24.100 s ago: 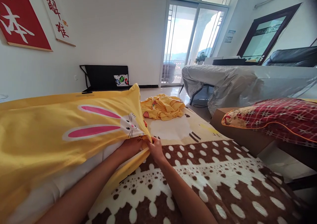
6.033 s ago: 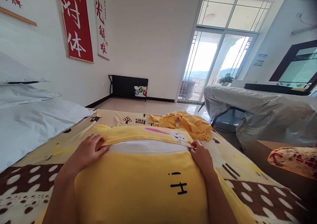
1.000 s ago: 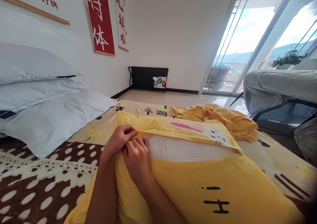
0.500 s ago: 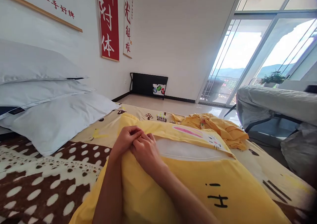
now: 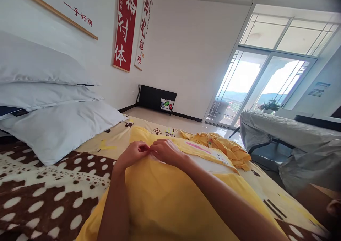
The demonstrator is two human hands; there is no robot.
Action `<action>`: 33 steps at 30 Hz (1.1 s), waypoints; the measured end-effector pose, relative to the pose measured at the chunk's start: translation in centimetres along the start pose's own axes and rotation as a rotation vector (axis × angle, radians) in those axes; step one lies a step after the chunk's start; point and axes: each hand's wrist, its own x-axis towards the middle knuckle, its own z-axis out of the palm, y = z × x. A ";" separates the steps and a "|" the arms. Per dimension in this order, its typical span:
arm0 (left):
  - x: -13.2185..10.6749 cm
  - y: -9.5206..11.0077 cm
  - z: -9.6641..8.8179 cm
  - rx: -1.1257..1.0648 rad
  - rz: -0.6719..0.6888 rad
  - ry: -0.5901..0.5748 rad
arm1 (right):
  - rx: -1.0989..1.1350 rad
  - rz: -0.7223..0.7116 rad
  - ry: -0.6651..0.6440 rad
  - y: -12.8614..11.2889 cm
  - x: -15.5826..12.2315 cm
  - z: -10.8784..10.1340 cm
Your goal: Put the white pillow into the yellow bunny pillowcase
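A yellow pillowcase (image 5: 165, 194) lies in front of me on the bed. White filling, which looks like a pillow (image 5: 215, 167), shows through its long opening, beside a flap printed with a pink shape and an animal face. At the left end of that opening, my left hand (image 5: 134, 155) pinches the case's edge between thumb and fingers. Close against it, my right hand (image 5: 167, 152) is closed on the same edge, fingertips meeting the left ones. The exact bit of cloth between the fingertips is hidden.
White pillows (image 5: 64, 127) are stacked at the left. Crumpled yellow cloth (image 5: 226, 146) lies beyond the case on the patterned bedding (image 5: 34, 198). A plastic-covered piece of furniture (image 5: 266, 127) stands at the right, and a black folded frame (image 5: 154, 97) leans by the wall.
My right hand has moved off the top of my left hand to its right side, with its forearm turned further outward. The view has shifted and tilted.
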 end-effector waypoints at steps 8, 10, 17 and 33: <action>0.4 -1.3 0.3 -0.029 0.051 0.007 | -0.152 -0.033 -0.038 0.0 -0.2 0.2; 0.5 -1.5 0.5 -0.011 0.057 0.024 | -0.229 -0.093 -0.025 -0.2 -0.2 0.4; 1.0 -1.9 0.9 0.126 0.088 0.069 | -0.344 -0.252 -0.015 -0.1 -0.4 1.7; -0.4 -0.4 -0.3 0.082 0.181 -0.053 | -0.425 -0.288 0.168 1.2 -1.1 0.0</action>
